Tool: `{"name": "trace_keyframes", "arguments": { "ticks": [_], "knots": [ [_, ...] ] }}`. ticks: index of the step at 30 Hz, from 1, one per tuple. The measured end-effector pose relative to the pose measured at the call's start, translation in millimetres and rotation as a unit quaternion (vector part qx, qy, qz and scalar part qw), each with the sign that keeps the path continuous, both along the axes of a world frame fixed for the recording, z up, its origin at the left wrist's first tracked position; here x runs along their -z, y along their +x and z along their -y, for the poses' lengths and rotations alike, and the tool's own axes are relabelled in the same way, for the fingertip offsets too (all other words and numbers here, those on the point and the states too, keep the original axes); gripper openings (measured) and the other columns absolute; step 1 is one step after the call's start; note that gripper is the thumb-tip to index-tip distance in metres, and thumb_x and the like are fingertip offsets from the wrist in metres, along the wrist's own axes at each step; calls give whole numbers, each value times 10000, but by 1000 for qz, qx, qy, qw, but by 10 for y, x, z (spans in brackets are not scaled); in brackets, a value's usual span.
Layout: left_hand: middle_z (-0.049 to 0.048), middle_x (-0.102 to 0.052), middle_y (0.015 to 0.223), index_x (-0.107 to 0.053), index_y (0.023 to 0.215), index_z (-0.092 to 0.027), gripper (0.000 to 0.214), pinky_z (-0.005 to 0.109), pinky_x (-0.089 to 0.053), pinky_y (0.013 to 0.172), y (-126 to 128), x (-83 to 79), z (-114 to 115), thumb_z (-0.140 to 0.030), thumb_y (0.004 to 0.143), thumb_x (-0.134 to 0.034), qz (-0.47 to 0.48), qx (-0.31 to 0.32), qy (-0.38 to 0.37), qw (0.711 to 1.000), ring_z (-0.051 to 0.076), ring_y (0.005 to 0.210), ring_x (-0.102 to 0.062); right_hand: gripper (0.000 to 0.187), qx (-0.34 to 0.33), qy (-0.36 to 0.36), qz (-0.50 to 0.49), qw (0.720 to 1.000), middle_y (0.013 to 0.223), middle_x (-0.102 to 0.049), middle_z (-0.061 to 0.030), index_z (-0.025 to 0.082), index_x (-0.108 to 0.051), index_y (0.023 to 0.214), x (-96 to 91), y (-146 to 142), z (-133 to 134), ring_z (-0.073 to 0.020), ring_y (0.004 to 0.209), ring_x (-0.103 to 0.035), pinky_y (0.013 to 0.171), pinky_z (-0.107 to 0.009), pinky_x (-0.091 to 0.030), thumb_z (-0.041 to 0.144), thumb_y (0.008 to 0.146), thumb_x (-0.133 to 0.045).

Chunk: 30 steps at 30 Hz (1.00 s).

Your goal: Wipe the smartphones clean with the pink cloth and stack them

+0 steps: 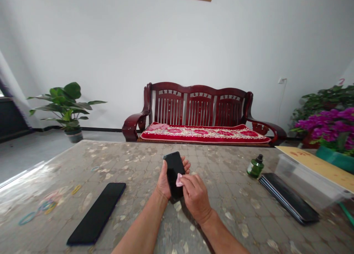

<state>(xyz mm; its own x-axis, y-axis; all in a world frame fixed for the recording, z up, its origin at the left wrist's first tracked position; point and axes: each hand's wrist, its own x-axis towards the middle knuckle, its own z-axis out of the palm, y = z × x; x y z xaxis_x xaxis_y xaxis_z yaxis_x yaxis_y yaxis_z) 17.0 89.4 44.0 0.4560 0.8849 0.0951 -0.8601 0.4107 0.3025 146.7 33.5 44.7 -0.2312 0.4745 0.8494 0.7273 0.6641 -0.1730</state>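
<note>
A black smartphone [173, 169] rests tilted in my left hand [163, 182], its dark screen facing me. The thumb lies along the phone's left edge and the fingertips show past its right edge. My right hand [197, 197] pinches a small pink cloth [179, 180] against the lower right part of the screen. Part of the cloth is hidden by the fingers. Left of my arms, another black phone [96, 214] lies flat on the patterned tabletop [132, 224].
Several rubber bands [45, 206] lie at the left. At the right stand a green bottle [255, 166] with a black cap, a stack of dark phones [289, 198] and a clear plastic box [304, 180] under a yellow board [315, 165]. A wooden bench [199, 106] is beyond the table.
</note>
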Motion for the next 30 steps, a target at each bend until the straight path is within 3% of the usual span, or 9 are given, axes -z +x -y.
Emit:
{"name": "trace_keyframes", "arguments": {
  "ticks": [6,13,20,25,30],
  "knots": [
    [216,-620,1308,-458,1421,-71,756,403,-419,1040,-19,100,-42,-657,945,-430,4,25,40,999,298,1189,-611,245,-57,-11,33,998,901,-663,-62,198,-670,999,-7,-101,64,-180,833,-566,753,-318,-480,133,975,-435],
    [185,-621,1317,-498,1395,-86,808,390,-332,1119,2,101,-41,-709,881,-506,11,40,57,997,278,1234,-578,266,-3,22,-13,1000,875,-650,-67,181,-671,1011,-67,11,-35,-188,837,-561,770,-323,-482,72,951,-436],
    [195,-615,1321,-552,1344,-83,872,408,-348,1110,-7,119,-37,-783,828,-490,-8,31,61,998,294,1231,-576,219,-51,9,20,998,810,-617,-49,180,-665,918,-59,-84,23,-173,789,-560,732,-298,-475,118,973,-462],
    [176,-626,1313,-593,1297,-83,864,389,-290,1157,37,162,-72,-773,778,-578,5,50,92,994,279,1255,-558,216,5,18,-19,1000,812,-616,-45,185,-669,946,-68,11,-74,-175,786,-551,734,-297,-464,100,965,-471],
    [187,-590,1358,-569,1331,-81,880,403,-265,1170,47,229,-97,-794,825,-469,-2,55,103,993,283,1285,-534,214,-13,30,10,999,802,-619,-45,192,-671,925,-72,-65,-12,-173,776,-561,726,-300,-457,114,963,-476]
  ]
}}
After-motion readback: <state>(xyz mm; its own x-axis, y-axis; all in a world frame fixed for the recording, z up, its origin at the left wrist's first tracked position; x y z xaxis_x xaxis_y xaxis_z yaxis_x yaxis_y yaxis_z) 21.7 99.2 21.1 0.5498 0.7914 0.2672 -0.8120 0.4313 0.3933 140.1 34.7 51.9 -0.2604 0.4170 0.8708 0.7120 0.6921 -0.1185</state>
